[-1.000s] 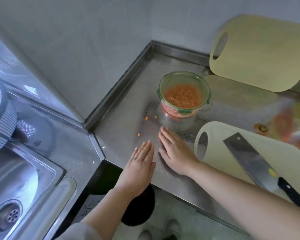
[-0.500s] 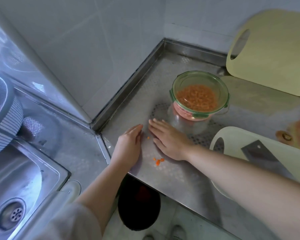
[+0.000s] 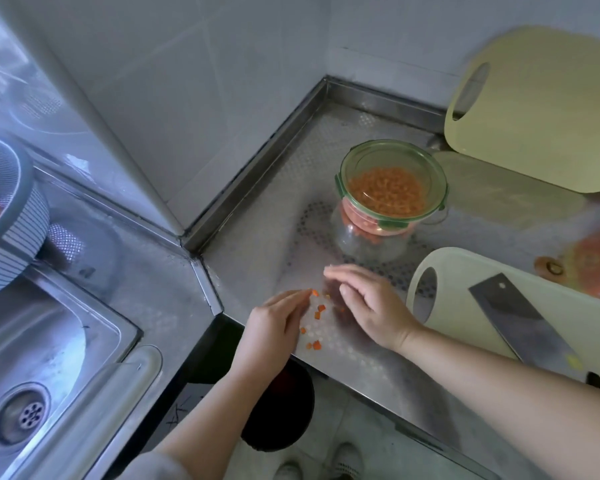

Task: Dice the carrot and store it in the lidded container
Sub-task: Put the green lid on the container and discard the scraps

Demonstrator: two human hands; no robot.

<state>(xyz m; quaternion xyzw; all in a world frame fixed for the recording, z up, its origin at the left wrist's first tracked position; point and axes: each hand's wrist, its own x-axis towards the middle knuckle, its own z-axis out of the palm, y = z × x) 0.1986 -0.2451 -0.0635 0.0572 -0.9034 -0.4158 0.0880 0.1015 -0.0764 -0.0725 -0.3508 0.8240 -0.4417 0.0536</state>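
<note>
- Below the table (image 3: 354,358) edge sits a dark round bin (image 3: 281,414), partly hidden by the left forearm. Its contents cannot be made out.
- The left hand (image 3: 274,323) stands on its edge on the table, fingers nearly straight and together, gripping nothing. It looks set as a wall to stop the stray carrot cubes (image 3: 321,308) from rolling off.
- The right hand (image 3: 371,306) arches loosely over the same cubes from the other side, fingers relaxed, closed on nothing visible. It is probably herding them toward the left hand, and its palm hides whatever lies under it.
- The cubes lie scattered on the table between the two hands, one touching the left fingertips.
- To the right, the knife (image 3: 513,313) lies flat on the pale cutting board (image 3: 586,327), its handle cut off by the right forearm. I judge it parked because dicing is over.
- Further back stands the glass container (image 3: 392,202), holding most of the diced carrot. Whether its green-rimmed lid is on cannot be told.
- At the right edge, orange scraps (image 3: 589,265) are blurred.
- Farthest, a second board (image 3: 548,109) leans against the wall.
</note>
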